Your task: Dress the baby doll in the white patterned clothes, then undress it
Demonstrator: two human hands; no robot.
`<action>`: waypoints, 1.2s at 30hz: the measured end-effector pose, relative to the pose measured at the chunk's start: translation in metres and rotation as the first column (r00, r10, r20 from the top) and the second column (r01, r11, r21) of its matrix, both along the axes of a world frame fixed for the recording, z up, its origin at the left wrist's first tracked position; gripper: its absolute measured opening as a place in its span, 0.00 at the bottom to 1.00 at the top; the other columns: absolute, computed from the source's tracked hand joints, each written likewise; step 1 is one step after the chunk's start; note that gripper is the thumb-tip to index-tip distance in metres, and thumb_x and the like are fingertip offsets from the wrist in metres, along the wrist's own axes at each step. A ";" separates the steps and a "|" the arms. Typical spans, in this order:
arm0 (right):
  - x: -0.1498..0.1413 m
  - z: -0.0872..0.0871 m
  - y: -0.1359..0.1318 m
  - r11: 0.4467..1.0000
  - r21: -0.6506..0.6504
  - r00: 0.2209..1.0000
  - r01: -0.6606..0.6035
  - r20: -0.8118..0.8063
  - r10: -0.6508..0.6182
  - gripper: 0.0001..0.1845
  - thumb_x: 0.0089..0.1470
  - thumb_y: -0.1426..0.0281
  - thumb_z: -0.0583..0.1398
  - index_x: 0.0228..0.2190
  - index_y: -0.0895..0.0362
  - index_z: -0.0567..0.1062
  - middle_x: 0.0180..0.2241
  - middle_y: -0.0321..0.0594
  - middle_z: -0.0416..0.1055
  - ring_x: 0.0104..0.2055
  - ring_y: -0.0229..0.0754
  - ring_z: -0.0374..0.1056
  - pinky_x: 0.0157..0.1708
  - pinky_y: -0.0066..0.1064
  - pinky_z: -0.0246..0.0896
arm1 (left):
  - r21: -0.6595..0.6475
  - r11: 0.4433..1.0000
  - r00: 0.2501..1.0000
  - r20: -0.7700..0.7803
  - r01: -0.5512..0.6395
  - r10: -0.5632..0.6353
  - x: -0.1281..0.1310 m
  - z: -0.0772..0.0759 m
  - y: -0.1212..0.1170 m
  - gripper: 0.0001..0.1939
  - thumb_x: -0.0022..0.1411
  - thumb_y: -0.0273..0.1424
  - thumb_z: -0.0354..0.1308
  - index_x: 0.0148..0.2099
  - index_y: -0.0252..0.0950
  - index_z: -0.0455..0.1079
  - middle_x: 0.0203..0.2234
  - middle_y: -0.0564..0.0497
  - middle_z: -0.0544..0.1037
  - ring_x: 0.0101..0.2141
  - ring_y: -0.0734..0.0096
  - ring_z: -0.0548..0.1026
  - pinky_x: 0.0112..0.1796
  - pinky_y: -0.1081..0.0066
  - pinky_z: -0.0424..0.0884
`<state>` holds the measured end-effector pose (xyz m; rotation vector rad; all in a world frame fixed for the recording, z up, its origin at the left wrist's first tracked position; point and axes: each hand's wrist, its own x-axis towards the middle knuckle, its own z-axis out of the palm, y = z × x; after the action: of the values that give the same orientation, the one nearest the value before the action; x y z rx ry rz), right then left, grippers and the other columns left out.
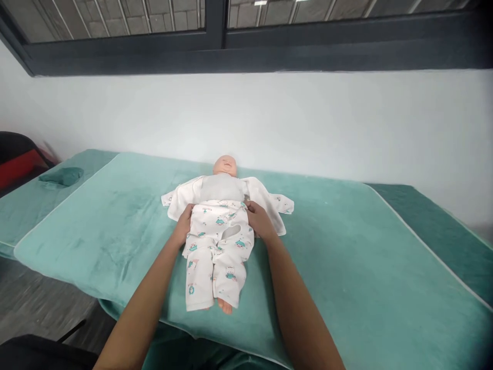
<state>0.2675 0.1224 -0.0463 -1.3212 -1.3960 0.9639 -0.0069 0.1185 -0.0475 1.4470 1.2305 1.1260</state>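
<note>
Left fingers [188, 210] and right fingers [252, 207] pinched on opposite waist edges of white, teal-printed cloth trousers [202, 231] lying between them, worn by a pink-skinned baby doll [224, 165], open white cloth jacket [263, 192] just beyond the fingers, green velvety bed [339, 257] beneath.

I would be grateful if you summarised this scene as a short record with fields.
Subject: pink-headed baby doll, lying face up
Legwear: white printed cloth trousers, on the doll
Top: white cloth jacket, spread open at both sides
Waist contact: left grip and right grip, touching opposite sides of the trousers
Surface: teal plush-covered bed
Background: flat white wall, dark-framed window
</note>
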 end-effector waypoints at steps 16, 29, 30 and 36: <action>-0.007 0.011 -0.017 0.992 -0.001 0.937 -0.127 -0.327 0.120 0.19 0.44 0.65 0.67 0.41 0.54 0.76 0.44 0.42 0.79 0.47 0.51 0.74 0.49 0.42 0.67 | -0.298 0.947 0.924 0.382 0.119 0.004 0.008 0.008 -0.005 0.28 0.47 0.36 0.71 0.51 0.36 0.76 0.46 0.44 0.83 0.46 0.52 0.80 0.47 0.60 0.76; -0.011 0.003 -0.017 0.993 -0.117 0.949 -0.022 -0.315 -0.016 0.19 0.45 0.62 0.66 0.40 0.53 0.76 0.41 0.41 0.79 0.44 0.50 0.73 0.45 0.41 0.68 | -0.248 0.963 0.921 0.390 0.104 0.001 0.009 0.013 -0.015 0.32 0.43 0.34 0.73 0.53 0.37 0.76 0.48 0.45 0.81 0.51 0.48 0.77 0.48 0.60 0.75; -0.012 0.005 -0.017 0.992 -0.119 0.949 -0.046 -0.315 0.007 0.19 0.45 0.61 0.65 0.41 0.53 0.77 0.41 0.42 0.79 0.44 0.51 0.73 0.44 0.41 0.68 | -0.250 0.964 0.919 0.393 0.094 0.012 0.010 0.014 -0.016 0.32 0.43 0.35 0.73 0.53 0.36 0.76 0.48 0.44 0.81 0.51 0.47 0.77 0.49 0.59 0.75; -0.017 0.010 -0.014 0.995 -0.023 0.952 -0.092 -0.295 0.081 0.21 0.47 0.62 0.63 0.44 0.53 0.80 0.39 0.39 0.80 0.44 0.51 0.73 0.45 0.40 0.68 | -0.102 0.995 0.890 0.452 -0.016 0.061 0.024 0.017 -0.019 0.26 0.46 0.46 0.70 0.45 0.36 0.78 0.50 0.43 0.81 0.56 0.43 0.73 0.54 0.55 0.72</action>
<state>0.2509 0.1088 -0.0364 -1.0972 -1.2188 1.1975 0.0168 0.0991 -0.0306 1.0085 0.9647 1.3231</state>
